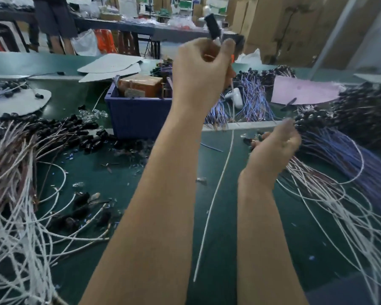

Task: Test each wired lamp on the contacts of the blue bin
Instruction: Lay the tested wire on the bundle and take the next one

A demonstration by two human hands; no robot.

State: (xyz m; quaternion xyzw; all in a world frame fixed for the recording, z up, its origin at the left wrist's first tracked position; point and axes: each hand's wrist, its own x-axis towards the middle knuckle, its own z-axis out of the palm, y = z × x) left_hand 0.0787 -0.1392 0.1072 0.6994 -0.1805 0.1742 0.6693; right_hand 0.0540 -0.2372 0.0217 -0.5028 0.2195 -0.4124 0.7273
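Observation:
My left hand (201,71) is raised above the table and grips a wired lamp (212,26) by its black holder, which sticks up past my fingers. Its white wire (218,183) hangs down from the hand to the green table. The blue bin (139,116) stands just left of and below that hand, with an orange-brown block (141,85) inside it; its contacts are not clear to see. My right hand (275,146) is lower at the right, fingers curled round a few small lamp parts (254,139), its fingertips near a pile of black-capped lamps (312,122).
Heaps of white-wired lamps (15,172) cover the table's left side, and blue and white wired ones (343,172) the right. Grey card sheets (112,66) and a pink sheet (304,90) lie behind. A person (53,20) stands at a far table beside stacked cartons (284,23).

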